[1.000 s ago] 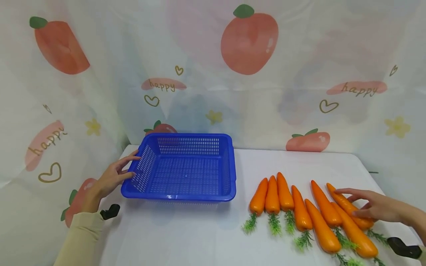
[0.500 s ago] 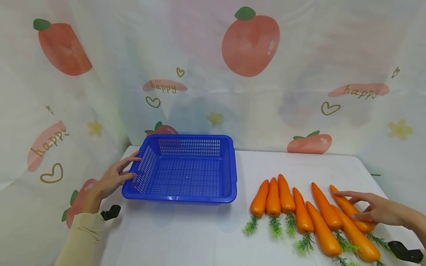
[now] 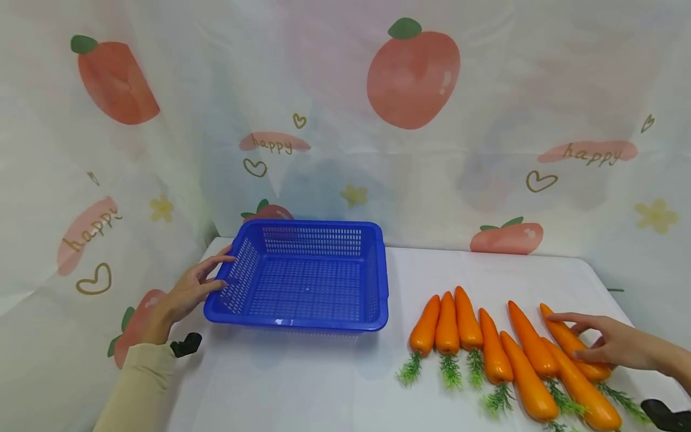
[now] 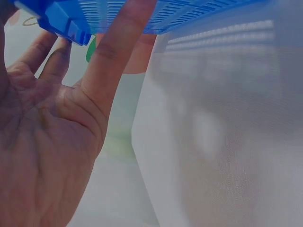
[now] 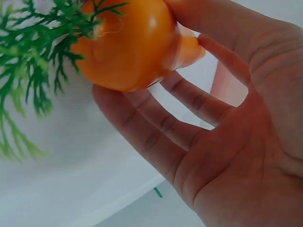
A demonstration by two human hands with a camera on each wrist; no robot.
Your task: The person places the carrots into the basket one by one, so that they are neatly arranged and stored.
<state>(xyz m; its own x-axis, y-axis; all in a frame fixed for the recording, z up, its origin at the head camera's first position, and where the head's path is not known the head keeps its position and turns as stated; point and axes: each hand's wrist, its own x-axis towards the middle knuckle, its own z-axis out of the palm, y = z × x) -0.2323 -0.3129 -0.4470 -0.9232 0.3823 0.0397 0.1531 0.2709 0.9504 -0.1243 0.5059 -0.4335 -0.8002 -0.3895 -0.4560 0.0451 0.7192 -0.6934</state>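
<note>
At the left of the head view stands a blue plastic basket [image 3: 294, 324] with slotted walls. My left hand [image 3: 186, 294] holds its left rim, thumb toward the front and fingers farther back. In the left wrist view the basket's underside [image 4: 199, 12] hangs above the thumb. Over on the right, my right hand [image 3: 621, 342] grips the rightmost carrot [image 3: 565, 341], smooth orange with green leafy tops. The right wrist view shows the thumb on one side of this carrot [image 5: 132, 47] and the fingers curled beneath it. It lies beside several similar carrots [image 3: 531, 384].
Three carrots [image 3: 447, 327] stand apart in a row left of the others, leaves toward me. A white table [image 3: 297, 384] bears everything. Behind and to the left hangs a fruit-printed curtain [image 3: 324, 72], close to the basket's back.
The whole head view has shifted slightly, so things appear a little lower and to the right. The gripped carrot has moved slightly right from its neighbours. The left hand keeps its hold.
</note>
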